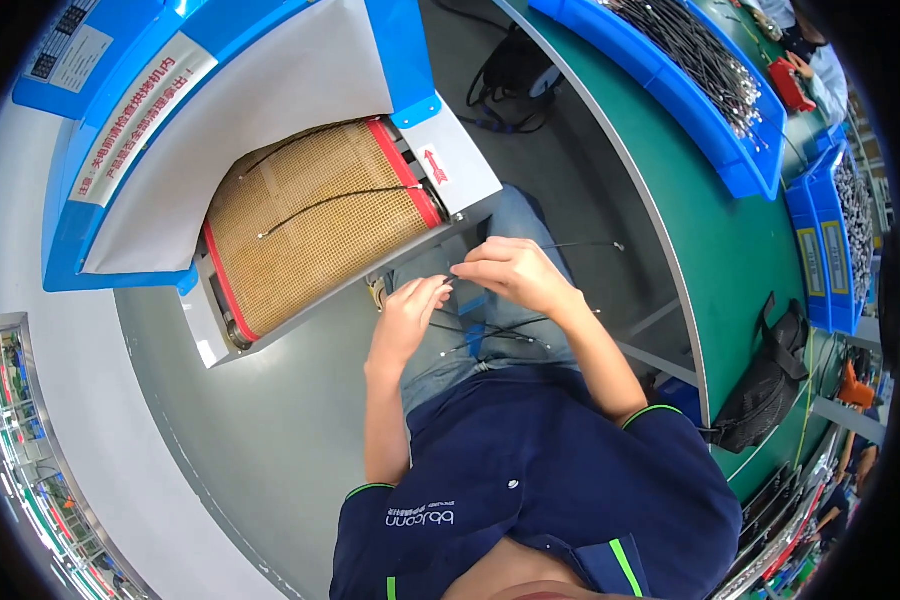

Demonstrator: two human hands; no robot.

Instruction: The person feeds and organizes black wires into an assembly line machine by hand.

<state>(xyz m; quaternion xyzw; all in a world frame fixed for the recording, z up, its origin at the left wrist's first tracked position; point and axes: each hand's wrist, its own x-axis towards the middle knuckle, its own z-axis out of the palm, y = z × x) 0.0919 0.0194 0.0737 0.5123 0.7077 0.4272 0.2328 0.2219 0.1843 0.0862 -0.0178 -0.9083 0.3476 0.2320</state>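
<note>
Above my lap, my left hand (406,316) and my right hand (520,274) are close together, fingertips nearly meeting. Both are closed in a pinch on a thin black cable (582,244). Its free end, with a small metal connector, sticks out to the right past my right hand; the part between my fingers is mostly hidden. More black cables (518,327) with small metal ends lie across my thighs below the hands. Ahead and to the left, a black cable (335,199) rests on the tan mesh conveyor belt (370,225), with another cable (295,146) farther in.
The belt runs under a white curtain (300,80) into a blue-framed machine (410,60). At right, a green table (660,150) carries a blue bin (745,175) of black cables, more blue bins (815,255) and a black bag (765,385). People are at the far right.
</note>
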